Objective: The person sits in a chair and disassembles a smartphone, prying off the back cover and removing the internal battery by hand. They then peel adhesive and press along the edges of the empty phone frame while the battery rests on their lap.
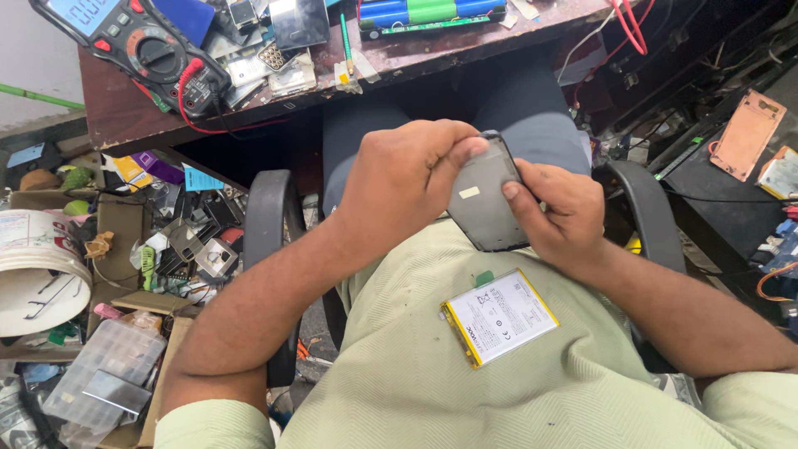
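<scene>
1. A person sits in a black office chair (268, 224), seen from a head-worn camera looking down at the lap and both bare hands.
2. The left hand (407, 179) is curled closed around the upper left edge of a dark grey phone back panel (486, 204), with the thumb pressed against the panel's top corner.
3. The right hand (561, 212) grips the panel's right side, fingers wrapped behind it and the thumb lying on its face near a small pale sticker.
4. The panel is held above the thighs, tilted, between the two hands and just below the desk edge.
5. A flat phone battery (499, 316), white with a yellow border, rests on the pale green shirt (399, 374) just below the hands, not touching them.
6. The brown wooden desk (133, 116) ahead holds a black and red multimeter (141, 46) with a red lead, loose phone parts, and a pack of blue and green cylindrical cells (432, 12).
7. To the left, the floor is crowded with scrap parts, a white bucket (33, 266) and a clear plastic organiser box (104, 370).
8. To the right lies a copper-coloured phone frame (746, 133).
</scene>
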### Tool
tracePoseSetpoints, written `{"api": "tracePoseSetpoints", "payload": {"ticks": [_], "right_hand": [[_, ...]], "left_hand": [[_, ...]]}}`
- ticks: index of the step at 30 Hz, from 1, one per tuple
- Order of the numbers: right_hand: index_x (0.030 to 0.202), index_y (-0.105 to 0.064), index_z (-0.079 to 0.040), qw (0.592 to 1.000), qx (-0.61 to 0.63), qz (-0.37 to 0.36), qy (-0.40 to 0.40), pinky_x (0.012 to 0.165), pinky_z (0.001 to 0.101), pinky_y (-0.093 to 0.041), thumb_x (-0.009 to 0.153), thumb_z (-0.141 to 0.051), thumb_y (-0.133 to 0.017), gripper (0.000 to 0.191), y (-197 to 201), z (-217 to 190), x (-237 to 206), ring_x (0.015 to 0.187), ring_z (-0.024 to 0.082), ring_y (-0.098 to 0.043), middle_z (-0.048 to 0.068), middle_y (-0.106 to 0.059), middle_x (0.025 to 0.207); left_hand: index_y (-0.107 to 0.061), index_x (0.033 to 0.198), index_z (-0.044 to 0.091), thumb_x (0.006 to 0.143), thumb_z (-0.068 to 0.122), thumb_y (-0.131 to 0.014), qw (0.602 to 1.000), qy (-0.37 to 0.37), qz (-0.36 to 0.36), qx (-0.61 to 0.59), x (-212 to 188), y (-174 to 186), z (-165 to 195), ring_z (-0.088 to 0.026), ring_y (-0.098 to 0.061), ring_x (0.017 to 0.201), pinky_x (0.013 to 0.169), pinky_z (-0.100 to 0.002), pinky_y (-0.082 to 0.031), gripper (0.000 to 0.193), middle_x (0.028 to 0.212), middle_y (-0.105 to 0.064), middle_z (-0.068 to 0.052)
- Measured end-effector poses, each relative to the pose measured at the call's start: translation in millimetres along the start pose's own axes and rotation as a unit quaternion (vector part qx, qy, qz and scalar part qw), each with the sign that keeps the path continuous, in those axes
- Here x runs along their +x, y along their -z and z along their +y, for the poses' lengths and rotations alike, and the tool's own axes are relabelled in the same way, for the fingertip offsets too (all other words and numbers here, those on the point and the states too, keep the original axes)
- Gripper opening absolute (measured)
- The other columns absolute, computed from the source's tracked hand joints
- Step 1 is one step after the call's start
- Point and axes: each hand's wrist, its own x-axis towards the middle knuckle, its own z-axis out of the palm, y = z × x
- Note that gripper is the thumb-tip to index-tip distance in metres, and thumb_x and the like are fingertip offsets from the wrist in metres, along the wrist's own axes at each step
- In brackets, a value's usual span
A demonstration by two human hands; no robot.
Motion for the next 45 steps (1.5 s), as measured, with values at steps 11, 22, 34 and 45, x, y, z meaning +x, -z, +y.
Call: {"api": "tracePoseSetpoints", "payload": {"ticks": [11, 22, 34, 45], "right_hand": [[0.127, -0.067, 0.007, 0.993, 0.091, -0.006, -0.075, 0.073, 0.0256, -0.049, 0.106, -0.006, -0.062, 0.025, -1.0, 12.4, 5.2, 0.082, 0.013, -0.063, 0.012, -0.070, 0.096], [0.129, -0.065, 0.009, 0.997, 0.061, 0.018, -0.037, 0.074, 0.0270, -0.049, 0.106, -0.002, -0.060, 0.026, 4.7, 9.5, -0.3, 0.081, 0.015, -0.065, 0.014, -0.070, 0.095], [0.125, -0.066, 0.010, 0.999, 0.042, -0.008, -0.011, 0.076, 0.0282, -0.053, 0.103, -0.001, -0.063, 0.024, 4.8, 7.6, 2.1, 0.084, 0.017, -0.070, 0.017, -0.072, 0.098], [0.130, -0.066, 0.007, 0.997, 0.050, 0.001, -0.056, 0.068, 0.0265, -0.046, 0.106, -0.003, -0.061, 0.026, 4.7, 12.0, 6.0, 0.074, 0.013, -0.060, 0.010, -0.066, 0.087]], "left_hand": [[-0.041, 0.148, 0.002, 0.079, -0.016, -0.045, 0.965, -0.212, -0.140, -0.063, 16.5, 38.6, -24.3, -0.039, -0.063, 0.116, 0.098, -0.041, -0.054, 0.071, 0.129, -0.063, -0.024], [-0.069, 0.130, 0.008, 0.095, -0.006, -0.061, 0.994, -0.062, -0.067, -0.057, 12.1, 17.6, -22.1, -0.027, -0.075, 0.089, 0.080, -0.032, -0.059, 0.039, 0.101, -0.073, -0.016], [-0.077, 0.105, 0.005, 0.095, 0.020, -0.077, 0.997, 0.036, -0.046, -0.045, 14.8, 11.6, -15.3, -0.017, -0.075, 0.066, 0.061, -0.027, -0.056, 0.018, 0.082, -0.077, -0.010], [-0.072, 0.130, 0.004, 0.099, 0.004, -0.067, 0.989, -0.089, -0.107, -0.056, 21.7, 30.0, -29.0, -0.021, -0.071, 0.078, 0.072, -0.031, -0.055, 0.031, 0.093, -0.074, -0.015]]}}
